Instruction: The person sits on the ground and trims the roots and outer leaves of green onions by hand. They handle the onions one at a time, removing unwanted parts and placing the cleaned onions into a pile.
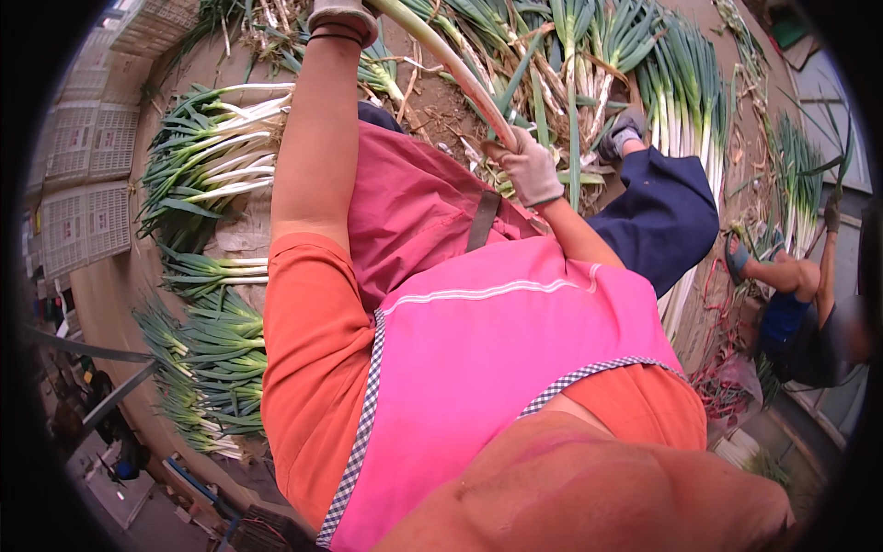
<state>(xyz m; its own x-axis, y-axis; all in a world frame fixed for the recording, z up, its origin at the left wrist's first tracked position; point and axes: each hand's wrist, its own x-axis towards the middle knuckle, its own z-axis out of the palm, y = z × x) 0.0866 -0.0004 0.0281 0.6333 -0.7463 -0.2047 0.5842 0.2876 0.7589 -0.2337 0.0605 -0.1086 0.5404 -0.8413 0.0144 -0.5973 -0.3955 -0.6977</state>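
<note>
My left hand (343, 15), in a pale work glove, is at the top edge with its fingers cut off by the frame. Beside it runs a long, thick green onion stalk (448, 62), slanting down to the right. My right hand (530, 169), also gloved, is closed round the stalk's lower, pinkish-white end near my lap. Untidy green onions with roots and dry leaves (586, 62) lie on the ground in front of me. At my left is a pile of cleaner green onions (227, 148), their white ends towards me.
More green onions lie in bundles (221, 352) at lower left and in a long row (683, 90) at right. White plastic crates (86, 224) are stacked at far left. A co-worker (800, 324) sits at far right near red ties (724, 379). A metal bar (121, 397) juts in at lower left.
</note>
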